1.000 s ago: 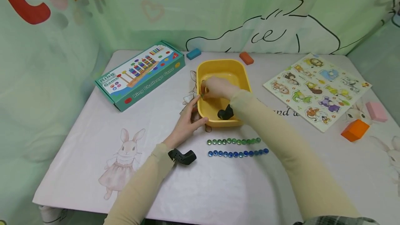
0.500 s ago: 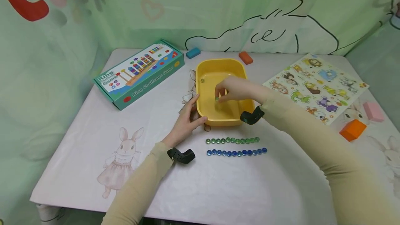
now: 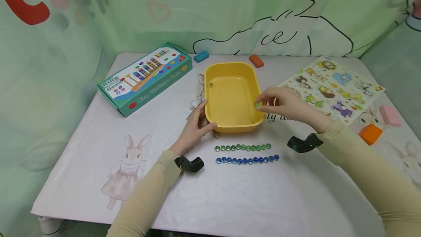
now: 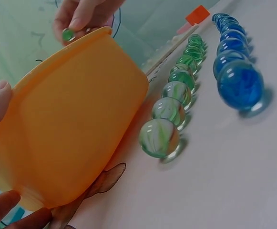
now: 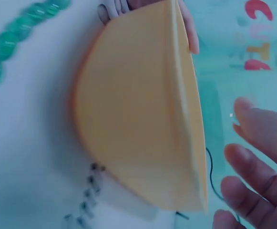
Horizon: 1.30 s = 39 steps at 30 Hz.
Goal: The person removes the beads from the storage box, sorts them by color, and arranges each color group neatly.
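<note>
Over the right rim of a yellow plastic basin (image 3: 234, 100), my right hand (image 3: 286, 103) pinches a green glass marble (image 3: 257, 105) between thumb and fingertips. The same marble (image 4: 68, 34) shows above the rim in the left wrist view. My left hand (image 3: 194, 131) grips the basin's near left corner, thumb at the front and fingers along the left side. One marble (image 3: 211, 85) lies inside the basin at the far left. In front of it, green marbles (image 3: 243, 147) form a row, with a row of blue marbles (image 3: 245, 161) nearer to me.
A green Ring Challenge Game box (image 3: 144, 79) lies at the back left. An animal puzzle board (image 3: 335, 87) is at the right, with orange (image 3: 370, 134) and pink blocks (image 3: 390, 116) beside it. Blue (image 3: 201, 56) and red-orange blocks (image 3: 256, 61) sit behind the basin.
My right hand has come up from the basin's left side and moved right to its right rim, carrying the green marble. My left hand has stayed on the basin.
</note>
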Available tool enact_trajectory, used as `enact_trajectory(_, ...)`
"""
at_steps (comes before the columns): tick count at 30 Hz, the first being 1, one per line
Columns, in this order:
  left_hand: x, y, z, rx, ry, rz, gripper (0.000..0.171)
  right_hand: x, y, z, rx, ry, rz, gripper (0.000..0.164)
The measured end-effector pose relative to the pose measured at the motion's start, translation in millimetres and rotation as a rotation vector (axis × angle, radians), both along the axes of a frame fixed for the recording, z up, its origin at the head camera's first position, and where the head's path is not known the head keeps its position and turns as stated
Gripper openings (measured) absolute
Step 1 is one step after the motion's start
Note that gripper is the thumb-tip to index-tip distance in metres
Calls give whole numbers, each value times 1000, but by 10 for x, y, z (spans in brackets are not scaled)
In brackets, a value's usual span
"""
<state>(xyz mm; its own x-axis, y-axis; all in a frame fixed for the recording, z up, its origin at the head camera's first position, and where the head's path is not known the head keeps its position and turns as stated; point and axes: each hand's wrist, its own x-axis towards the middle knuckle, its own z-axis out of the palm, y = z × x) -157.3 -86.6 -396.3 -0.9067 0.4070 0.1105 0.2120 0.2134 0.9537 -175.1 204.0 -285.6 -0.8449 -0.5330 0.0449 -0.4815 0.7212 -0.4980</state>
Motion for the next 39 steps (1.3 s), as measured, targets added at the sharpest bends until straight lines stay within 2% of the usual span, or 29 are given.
enact_trajectory(3, 40, -7, 103, 21, -12, -10, 76, 118, 122, -60, -48, 3, -24, 18)
enact_trajectory(7, 91, -14, 244, 42, -16, -25, 75, 274, 284, -183, -119, -69, -71, 16)
enact_trajectory(9, 90, -15, 251, 38, -16, -25, 75, 351, 365, -268, -150, -112, -91, 15)
enact_trajectory(12, 65, -15, 193, 28, -8, -21, 75, 453, 472, -417, -160, -161, -95, 15)
enact_trajectory(16, 2, -14, 51, 13, 6, -9, 76, 549, 546, -608, -149, -178, -51, 15)
enact_trajectory(20, -22, -11, -10, 11, 20, -6, 77, 600, 552, -729, -173, -149, -25, 16)
enact_trajectory(26, -4, -9, -8, -11, 24, 5, 76, 622, 536, -787, -162, -77, -14, 16)
enact_trajectory(39, 6, 2, -8, 21, 2, -15, 77, 652, 540, -824, -124, -37, -2, 17)
